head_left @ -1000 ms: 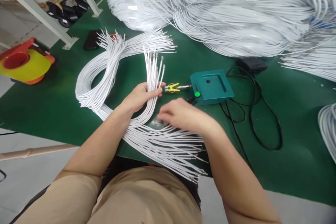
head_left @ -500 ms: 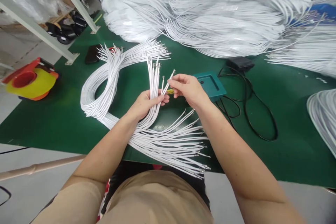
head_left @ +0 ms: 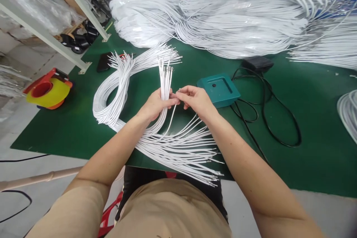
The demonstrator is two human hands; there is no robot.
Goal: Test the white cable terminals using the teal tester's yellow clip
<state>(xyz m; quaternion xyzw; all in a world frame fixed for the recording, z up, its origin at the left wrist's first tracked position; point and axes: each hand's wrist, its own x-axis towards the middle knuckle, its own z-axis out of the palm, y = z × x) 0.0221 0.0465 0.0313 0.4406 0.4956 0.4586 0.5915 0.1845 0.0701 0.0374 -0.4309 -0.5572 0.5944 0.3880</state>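
Note:
My left hand is closed around several white cables, whose metal-tipped ends stand up above the thumb. Close beside it, my right hand pinches the end of a single white cable between thumb and fingertips. That cable curves down to the rest of the bundle. Loose cable ends fan out to the right below my hands, near the table's front edge. The coiled part of the white cable bundle lies to the left, its far ends pointing away from me.
A teal box with a recessed top sits right of my hands; black cords and a black adapter lie beyond it. A large heap of white cables covers the back. A tape dispenser stands at left, near a metal post.
My right hand has drawn slightly down and left, closer to the left hand. The yellow-green piece between the hands is no longer visible. Fewer cable ends now splay toward the right fingers.

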